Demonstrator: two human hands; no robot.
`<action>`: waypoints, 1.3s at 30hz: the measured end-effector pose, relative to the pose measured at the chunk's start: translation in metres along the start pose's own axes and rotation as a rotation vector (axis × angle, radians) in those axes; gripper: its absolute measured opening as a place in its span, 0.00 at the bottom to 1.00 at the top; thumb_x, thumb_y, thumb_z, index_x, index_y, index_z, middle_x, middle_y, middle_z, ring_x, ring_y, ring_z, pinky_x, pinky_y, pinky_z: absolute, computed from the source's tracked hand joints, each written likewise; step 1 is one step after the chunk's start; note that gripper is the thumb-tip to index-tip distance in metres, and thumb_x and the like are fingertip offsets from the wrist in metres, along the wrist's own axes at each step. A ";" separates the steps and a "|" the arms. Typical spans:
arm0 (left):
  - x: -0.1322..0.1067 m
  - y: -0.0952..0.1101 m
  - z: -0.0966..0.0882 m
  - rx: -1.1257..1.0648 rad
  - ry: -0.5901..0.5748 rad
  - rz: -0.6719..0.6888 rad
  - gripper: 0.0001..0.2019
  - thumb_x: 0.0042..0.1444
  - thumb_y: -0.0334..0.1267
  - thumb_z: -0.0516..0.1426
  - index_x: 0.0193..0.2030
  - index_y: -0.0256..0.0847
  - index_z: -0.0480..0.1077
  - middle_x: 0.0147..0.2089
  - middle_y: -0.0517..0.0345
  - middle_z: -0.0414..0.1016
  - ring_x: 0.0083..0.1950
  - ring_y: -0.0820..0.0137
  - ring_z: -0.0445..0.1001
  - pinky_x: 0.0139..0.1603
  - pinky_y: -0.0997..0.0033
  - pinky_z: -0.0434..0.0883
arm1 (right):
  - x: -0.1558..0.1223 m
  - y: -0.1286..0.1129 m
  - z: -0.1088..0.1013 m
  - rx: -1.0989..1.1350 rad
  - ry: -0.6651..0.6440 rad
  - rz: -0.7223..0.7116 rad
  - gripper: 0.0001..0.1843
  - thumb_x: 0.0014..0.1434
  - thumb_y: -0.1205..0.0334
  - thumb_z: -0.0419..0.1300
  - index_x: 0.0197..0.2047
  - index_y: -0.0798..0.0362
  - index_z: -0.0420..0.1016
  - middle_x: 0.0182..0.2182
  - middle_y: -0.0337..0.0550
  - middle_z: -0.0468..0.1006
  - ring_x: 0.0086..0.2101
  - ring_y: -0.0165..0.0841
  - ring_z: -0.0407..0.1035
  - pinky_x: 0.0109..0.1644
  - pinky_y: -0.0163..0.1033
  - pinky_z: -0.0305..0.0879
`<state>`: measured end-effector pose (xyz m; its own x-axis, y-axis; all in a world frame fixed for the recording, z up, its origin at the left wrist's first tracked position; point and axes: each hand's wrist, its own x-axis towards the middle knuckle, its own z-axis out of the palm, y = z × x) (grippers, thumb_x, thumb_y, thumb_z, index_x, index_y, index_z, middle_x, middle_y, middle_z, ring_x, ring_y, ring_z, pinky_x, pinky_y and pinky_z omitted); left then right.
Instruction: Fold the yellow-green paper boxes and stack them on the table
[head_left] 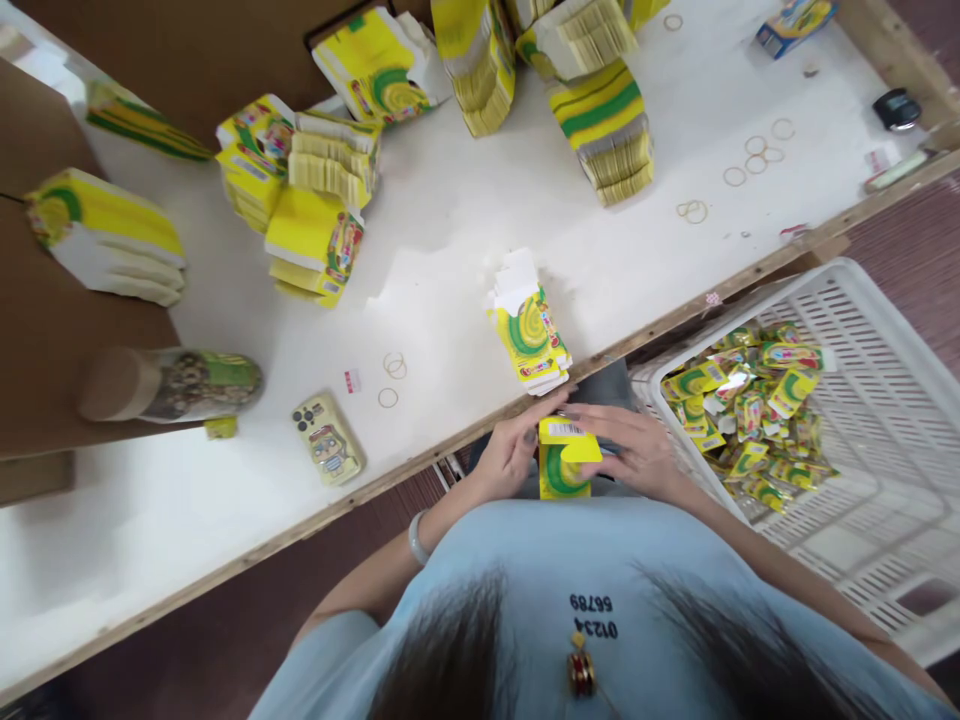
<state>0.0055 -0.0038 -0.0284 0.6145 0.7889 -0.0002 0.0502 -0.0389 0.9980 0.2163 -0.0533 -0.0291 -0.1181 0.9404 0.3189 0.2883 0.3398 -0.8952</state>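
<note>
Just in front of the light-blue shirt (555, 560), a yellow carton (564, 480) sits between the two hands, over the lap and just off the near edge of the table (450, 240). The left hand (511, 455), with a pale bracelet (418, 540) at its wrist, has its grip closed on the carton's left side near the top; the right hand (641, 450) grasps it from the right, fingers along the top and thumb on the green-patterned front (the fingertips behind are hidden). To the right stands a white basket (892, 390), yellow packets (750, 420) heaped in its nearer left part. Just beyond the hands, a stack of flat cartons (531, 335) lies at the table's edge. Off to the left rest a phone (328, 438) and, past it, a lidded jar (201, 385) on its side. Farthest away, bundled cartons (607, 130) line the table's back, with loose rubber bands (756, 163) to their right.
</note>
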 end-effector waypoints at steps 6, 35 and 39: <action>0.001 0.011 -0.009 0.132 0.040 -0.058 0.25 0.72 0.48 0.51 0.72 0.45 0.64 0.41 0.52 0.84 0.37 0.65 0.81 0.42 0.65 0.80 | 0.006 -0.016 0.002 0.337 -0.142 0.503 0.25 0.63 0.51 0.67 0.61 0.47 0.71 0.45 0.46 0.84 0.40 0.35 0.81 0.40 0.40 0.80; 0.223 -0.020 -0.135 0.905 -0.003 0.004 0.13 0.55 0.44 0.70 0.37 0.35 0.78 0.48 0.45 0.77 0.56 0.55 0.69 0.63 0.50 0.66 | -0.021 0.030 -0.134 -0.988 0.581 0.352 0.34 0.62 0.42 0.63 0.68 0.44 0.68 0.56 0.63 0.77 0.60 0.62 0.69 0.65 0.69 0.62; 0.209 -0.006 -0.138 0.875 0.043 0.232 0.15 0.69 0.46 0.57 0.43 0.39 0.81 0.62 0.42 0.76 0.63 0.56 0.70 0.68 0.48 0.63 | 0.040 0.029 -0.070 -0.697 0.517 0.159 0.25 0.67 0.47 0.59 0.62 0.51 0.71 0.55 0.58 0.79 0.57 0.52 0.73 0.63 0.66 0.67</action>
<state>0.0248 0.2456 -0.0255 0.6546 0.7249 0.2145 0.5200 -0.6377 0.5682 0.2867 -0.0048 -0.0201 0.3687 0.8086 0.4585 0.7989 -0.0234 -0.6010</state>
